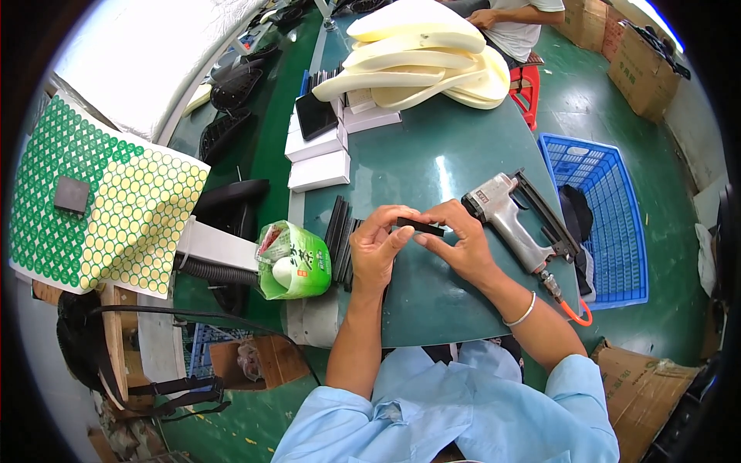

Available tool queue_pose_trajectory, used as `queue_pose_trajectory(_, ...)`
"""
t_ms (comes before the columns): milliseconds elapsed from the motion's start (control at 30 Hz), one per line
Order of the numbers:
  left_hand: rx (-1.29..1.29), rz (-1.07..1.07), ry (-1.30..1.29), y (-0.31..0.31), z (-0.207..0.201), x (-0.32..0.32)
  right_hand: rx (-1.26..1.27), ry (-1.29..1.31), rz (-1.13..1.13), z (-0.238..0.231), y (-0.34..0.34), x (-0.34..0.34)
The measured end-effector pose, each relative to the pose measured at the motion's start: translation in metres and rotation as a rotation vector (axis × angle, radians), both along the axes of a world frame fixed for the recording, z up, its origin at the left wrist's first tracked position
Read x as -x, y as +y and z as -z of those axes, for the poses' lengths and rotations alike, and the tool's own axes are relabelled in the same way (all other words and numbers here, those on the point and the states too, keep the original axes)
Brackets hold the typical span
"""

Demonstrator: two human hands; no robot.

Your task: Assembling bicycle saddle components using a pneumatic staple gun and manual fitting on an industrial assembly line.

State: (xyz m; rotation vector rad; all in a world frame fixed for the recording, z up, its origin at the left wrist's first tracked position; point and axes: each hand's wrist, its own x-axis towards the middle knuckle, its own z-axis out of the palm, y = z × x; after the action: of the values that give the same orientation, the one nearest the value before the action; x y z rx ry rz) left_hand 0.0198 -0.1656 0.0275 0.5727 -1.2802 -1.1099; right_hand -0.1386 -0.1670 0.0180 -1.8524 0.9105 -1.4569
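Observation:
A short, dark black strip is held between both hands above the near part of the table. My left hand pinches its left end between thumb and fingers. At the other end, the fingers and thumb of my right hand close on it. Several longer black strips lie side by side just left of my left hand. To the right of my right hand, a silver and black air staple gun rests on the table, with an orange hose at its handle end.
A green plastic bag stands at the table's left edge. Beyond it are white boxes, a black phone and a pile of cream foam pads. Right of the green table stands a blue crate. Another person sits at the far end.

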Motion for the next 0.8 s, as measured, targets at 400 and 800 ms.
queue_pose_trajectory(400, 0.091, 0.024, -0.097, -0.0002, 0.0, 0.0005, 0.076, 0.017, 0.006, 0.0011, -0.0013, 0.0003)
queue_pose_trajectory(800, -0.014, 0.034, 0.002, 0.0056, -0.0087, 0.0083, -0.034, -0.081, -0.026, 0.0005, 0.0015, -0.0005)
